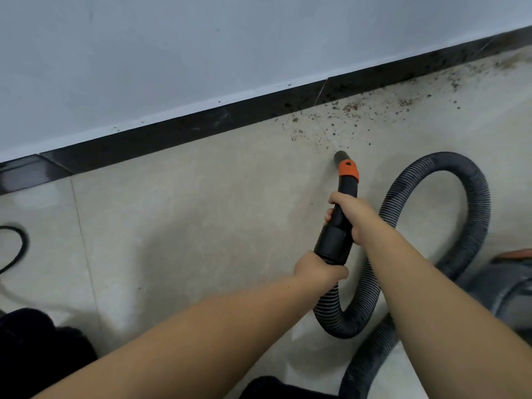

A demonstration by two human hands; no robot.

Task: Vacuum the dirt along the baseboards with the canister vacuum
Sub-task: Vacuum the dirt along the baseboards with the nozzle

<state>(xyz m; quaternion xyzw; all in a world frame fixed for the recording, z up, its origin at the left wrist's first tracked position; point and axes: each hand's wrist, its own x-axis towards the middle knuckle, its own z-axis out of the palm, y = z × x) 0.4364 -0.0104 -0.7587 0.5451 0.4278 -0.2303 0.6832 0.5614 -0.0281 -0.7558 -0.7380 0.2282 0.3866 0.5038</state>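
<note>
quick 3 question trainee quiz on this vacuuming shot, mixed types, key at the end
1. True or false: the black vacuum nozzle with the orange collar is touching the dark baseboard.
2. On which side of the nozzle does the scattered brown dirt lie: A left, B right?
3. Fill in: the left hand grips where the ribbed grey ____ joins the nozzle; the right hand grips higher.

Key: 1 false; 2 B; 3 hose.

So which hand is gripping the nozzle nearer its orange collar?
The right hand, wrapped around the black tube just below the orange collar. The left hand grips further back, where the ribbed hose joins.
</note>
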